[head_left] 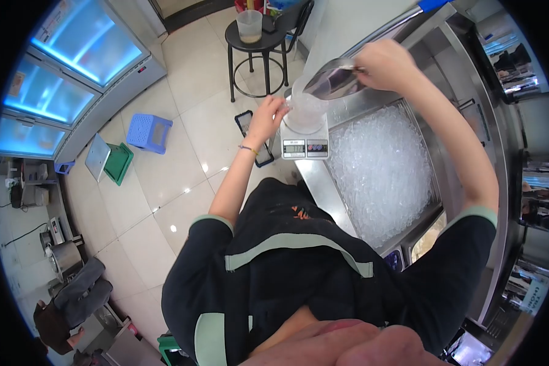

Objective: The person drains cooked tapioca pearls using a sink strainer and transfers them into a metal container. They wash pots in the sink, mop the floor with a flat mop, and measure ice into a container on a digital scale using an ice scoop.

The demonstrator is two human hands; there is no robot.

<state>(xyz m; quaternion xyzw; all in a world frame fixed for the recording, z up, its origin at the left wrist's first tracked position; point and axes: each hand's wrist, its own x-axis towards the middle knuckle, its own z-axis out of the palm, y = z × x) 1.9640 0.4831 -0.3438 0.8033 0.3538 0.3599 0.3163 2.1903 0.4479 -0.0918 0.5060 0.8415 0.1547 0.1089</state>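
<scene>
My right hand [384, 66] is closed around the handle of a metal scoop [334, 79], which tilts over a clear plastic container [307, 111]. That container stands on a small white kitchen scale [304, 147] with a display and buttons at its front. At the container's left rim is my left hand [268, 121], its fingertips pinched together against the edge. To the right of the scale, a steel bin holds a large heap of clear ice [381, 174]. Ice shows in the container too, partly hidden by the scoop.
A black stool [261, 46] carries a clear jug [249, 26]. Blue [148, 133] and green [117, 163] plastic stools stand on the floor, left of a phone-like frame [263, 160]. Glass-door fridges [88, 36] line the upper left. Another person [79, 299] is at lower left.
</scene>
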